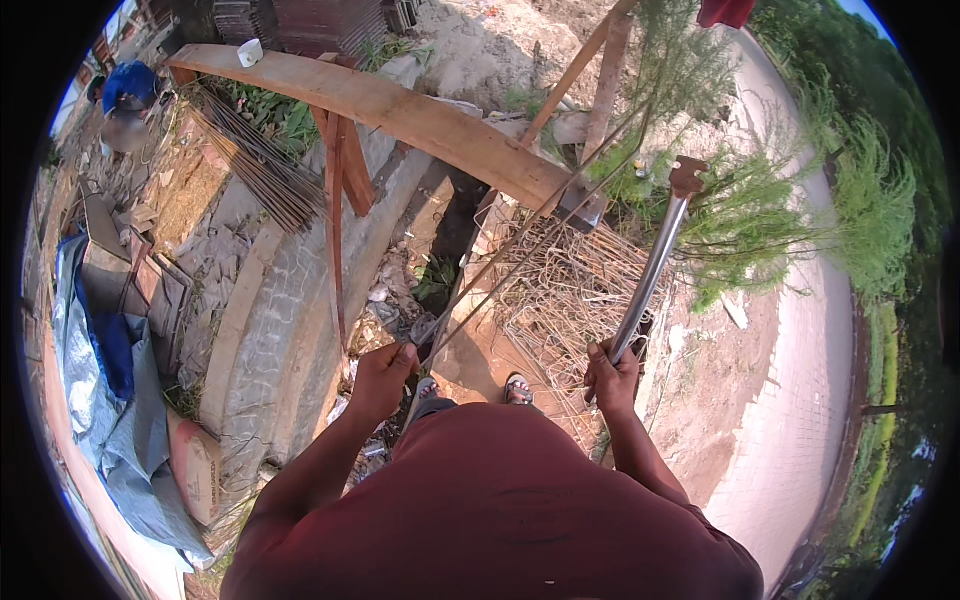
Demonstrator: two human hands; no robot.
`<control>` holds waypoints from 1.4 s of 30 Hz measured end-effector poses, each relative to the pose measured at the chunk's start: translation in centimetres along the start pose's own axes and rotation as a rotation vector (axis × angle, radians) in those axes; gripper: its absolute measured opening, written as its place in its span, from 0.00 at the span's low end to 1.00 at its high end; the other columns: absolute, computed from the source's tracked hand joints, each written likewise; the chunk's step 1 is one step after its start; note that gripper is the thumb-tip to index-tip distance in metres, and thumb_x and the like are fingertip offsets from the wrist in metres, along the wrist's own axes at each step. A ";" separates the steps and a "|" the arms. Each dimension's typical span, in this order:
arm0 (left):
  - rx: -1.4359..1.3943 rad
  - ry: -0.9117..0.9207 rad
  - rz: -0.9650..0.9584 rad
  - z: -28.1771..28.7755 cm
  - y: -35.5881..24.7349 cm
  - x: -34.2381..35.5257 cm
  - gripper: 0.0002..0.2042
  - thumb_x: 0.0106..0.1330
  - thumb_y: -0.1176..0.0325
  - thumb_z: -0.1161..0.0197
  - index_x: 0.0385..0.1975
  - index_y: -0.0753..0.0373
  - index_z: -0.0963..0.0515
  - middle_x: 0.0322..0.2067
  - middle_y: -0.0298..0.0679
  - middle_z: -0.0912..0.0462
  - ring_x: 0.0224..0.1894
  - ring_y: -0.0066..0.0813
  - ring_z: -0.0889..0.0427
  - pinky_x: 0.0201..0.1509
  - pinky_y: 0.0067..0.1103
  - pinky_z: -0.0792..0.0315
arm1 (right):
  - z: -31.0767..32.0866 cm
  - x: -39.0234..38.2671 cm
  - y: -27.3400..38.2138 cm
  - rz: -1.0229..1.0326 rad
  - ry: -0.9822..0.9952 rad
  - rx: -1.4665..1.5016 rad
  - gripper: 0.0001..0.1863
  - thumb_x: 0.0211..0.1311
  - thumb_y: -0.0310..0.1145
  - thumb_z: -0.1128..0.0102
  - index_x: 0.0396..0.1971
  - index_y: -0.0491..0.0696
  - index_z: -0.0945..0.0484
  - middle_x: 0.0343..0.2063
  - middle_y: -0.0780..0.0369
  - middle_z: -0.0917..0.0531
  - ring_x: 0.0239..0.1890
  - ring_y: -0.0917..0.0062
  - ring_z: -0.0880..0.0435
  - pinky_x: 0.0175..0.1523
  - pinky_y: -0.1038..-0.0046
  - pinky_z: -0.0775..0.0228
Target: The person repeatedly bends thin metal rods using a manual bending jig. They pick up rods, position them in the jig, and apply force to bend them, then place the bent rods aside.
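My left hand (383, 380) is closed around the near ends of two thin steel rods (497, 277). These slant up to the right, across the end of a long wooden bench (430, 115) and on past it. A dark metal block (582, 208) sits at that bench end, close under the rods. In my right hand (612, 375) is a rebar bending wrench (652, 270), gripped low on its shiny pipe handle. Its rusty notched head (687, 174) points up and away, to the right of the bench end.
A tangled pile of bent steel rods (570, 290) lies beyond my feet. Straight rods (255, 160) lean under the bench. A concrete kerb (280, 330) and blue tarp (110, 400) are left, green branches (760, 220) and paving (800, 380) right. A person in blue (130, 88) is far left.
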State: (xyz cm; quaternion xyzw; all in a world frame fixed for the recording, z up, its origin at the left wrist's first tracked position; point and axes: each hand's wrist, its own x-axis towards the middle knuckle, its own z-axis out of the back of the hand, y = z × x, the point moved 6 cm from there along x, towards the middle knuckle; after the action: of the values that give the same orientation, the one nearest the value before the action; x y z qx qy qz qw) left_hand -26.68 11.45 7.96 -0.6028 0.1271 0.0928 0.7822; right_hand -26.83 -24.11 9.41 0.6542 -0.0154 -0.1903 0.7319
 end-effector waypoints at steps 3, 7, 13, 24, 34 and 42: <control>-0.232 -0.001 -0.046 -2.1 -3.0 2.0 0.18 0.71 0.58 0.52 0.22 0.63 0.28 0.16 0.25 0.39 0.19 0.13 0.42 0.23 0.17 0.46 | -3.3 0.7 1.9 0.144 0.105 0.013 0.10 0.61 0.32 0.41 0.33 0.41 0.28 0.18 0.61 0.22 0.20 0.79 0.22 0.28 0.77 0.30; -0.615 0.140 -0.220 -7.6 -8.1 5.3 0.16 0.72 0.58 0.53 0.28 0.64 0.28 0.16 0.23 0.42 0.20 0.10 0.45 0.23 0.15 0.49 | -8.9 1.0 5.5 0.264 0.220 0.075 0.11 0.63 0.34 0.44 0.35 0.40 0.28 0.32 0.56 0.18 0.36 0.74 0.19 0.46 0.72 0.29; -0.746 0.192 -0.503 -12.6 -17.5 8.3 0.18 0.71 0.54 0.53 0.28 0.64 0.28 0.18 0.26 0.37 0.21 0.12 0.41 0.25 0.14 0.44 | -10.9 2.8 4.5 0.308 0.057 0.273 0.13 0.64 0.38 0.44 0.38 0.42 0.28 0.27 0.65 0.24 0.31 0.83 0.26 0.36 0.78 0.32; -0.046 -0.791 -1.112 5.1 -28.8 17.4 0.27 0.70 0.57 0.51 0.61 0.70 0.43 0.58 0.50 0.39 0.58 0.37 0.36 0.63 0.29 0.44 | 1.1 10.5 1.9 0.383 -0.044 0.042 0.13 0.60 0.37 0.38 0.28 0.43 0.28 0.16 0.69 0.30 0.19 0.87 0.35 0.24 0.80 0.43; 0.220 -0.824 -1.032 9.8 -41.6 15.9 0.29 0.69 0.42 0.61 0.32 0.67 0.28 0.30 0.41 0.25 0.34 0.32 0.28 0.41 0.26 0.35 | 10.1 19.5 1.8 0.338 0.150 -0.018 0.15 0.58 0.39 0.37 0.26 0.42 0.27 0.17 0.67 0.27 0.22 0.84 0.32 0.28 0.77 0.38; 0.428 -0.614 -1.463 -2.1 -39.8 10.4 0.27 0.68 0.46 0.60 0.18 0.65 0.37 0.22 0.39 0.34 0.26 0.28 0.35 0.32 0.23 0.40 | 8.4 36.4 -3.0 0.384 0.095 -0.030 0.14 0.60 0.38 0.39 0.37 0.43 0.24 0.19 0.69 0.27 0.22 0.85 0.34 0.29 0.78 0.39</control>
State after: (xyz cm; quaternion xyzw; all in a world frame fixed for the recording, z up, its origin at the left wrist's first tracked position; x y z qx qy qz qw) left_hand -5.06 -0.86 40.78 -0.3187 -0.5028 -0.3061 0.7429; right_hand 3.86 -43.21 -0.47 0.6366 -0.1023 -0.0161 0.7642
